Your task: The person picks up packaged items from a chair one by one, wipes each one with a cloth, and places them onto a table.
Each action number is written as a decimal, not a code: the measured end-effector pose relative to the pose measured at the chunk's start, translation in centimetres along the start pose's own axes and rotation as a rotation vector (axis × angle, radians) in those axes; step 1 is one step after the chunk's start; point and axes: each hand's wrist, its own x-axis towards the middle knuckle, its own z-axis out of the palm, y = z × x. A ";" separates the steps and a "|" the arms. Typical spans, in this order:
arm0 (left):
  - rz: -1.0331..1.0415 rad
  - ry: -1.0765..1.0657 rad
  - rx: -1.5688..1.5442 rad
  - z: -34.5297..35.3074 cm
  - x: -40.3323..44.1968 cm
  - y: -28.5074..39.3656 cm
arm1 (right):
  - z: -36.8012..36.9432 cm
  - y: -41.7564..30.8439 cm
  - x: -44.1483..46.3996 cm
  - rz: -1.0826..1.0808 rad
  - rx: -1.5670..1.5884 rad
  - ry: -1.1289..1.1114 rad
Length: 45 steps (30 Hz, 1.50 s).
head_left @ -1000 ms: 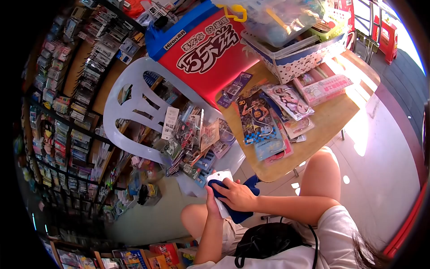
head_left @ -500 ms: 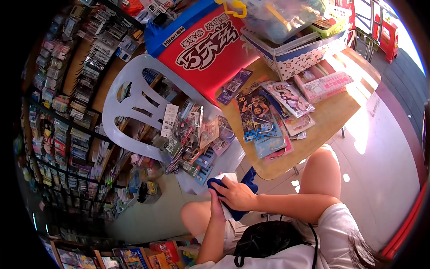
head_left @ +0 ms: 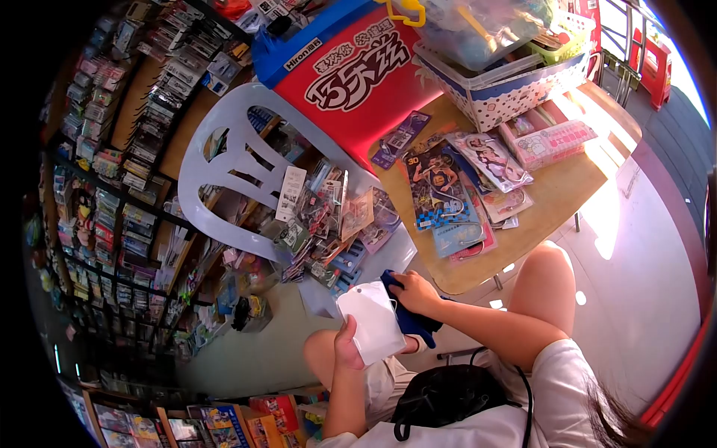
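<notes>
My left hand (head_left: 347, 345) grips a flat white rectangular sleeve (head_left: 372, 321) by its lower left edge, thumb on its face. A small hole shows near the top of the sleeve, and a thin loop stands at its right side. My right hand (head_left: 418, 293) is closed on a dark blue cloth (head_left: 413, 321), which hangs just right of the sleeve, partly behind it. Both hands are above my lap, between the chair and the wooden table.
A pale plastic chair (head_left: 205, 175) bears a heap of packaged goods (head_left: 328, 216). On the wooden table (head_left: 538, 201) lie card sleeves (head_left: 441, 198), a pink box (head_left: 553, 143) and a dotted basket (head_left: 493, 104). Behind stands a red bin (head_left: 358, 82); racks of merchandise (head_left: 97, 187) line the left.
My right hand has drawn the blue cloth off the white sleeve, moving up and right. The sleeve's face now shows in my left hand. The view has shifted slightly.
</notes>
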 end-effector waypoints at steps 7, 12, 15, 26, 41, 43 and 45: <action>-0.068 0.070 0.032 -0.8 0.8 0.0 | -1.3 -1.1 0.1 0.308 0.909 -0.427; 0.177 0.164 0.434 -0.4 2.6 -2.2 | -2.4 -2.4 -0.6 0.363 0.937 -0.475; 0.165 0.206 0.447 0.4 3.0 -3.4 | -2.9 -3.3 -0.9 0.312 0.853 -0.431; -0.082 -0.117 -0.245 2.2 1.6 -3.1 | -0.3 -0.8 -0.9 0.071 0.414 -0.090; 0.043 -0.238 -0.239 4.4 3.5 -2.9 | -0.9 -4.0 -4.8 -0.445 -0.125 0.030; 0.108 -0.102 0.019 4.8 3.0 -2.9 | -2.2 -4.6 -3.5 -0.350 -0.161 0.120; -0.124 0.048 -0.030 4.1 2.0 -2.7 | -1.9 -3.5 -2.4 -0.250 -0.118 0.220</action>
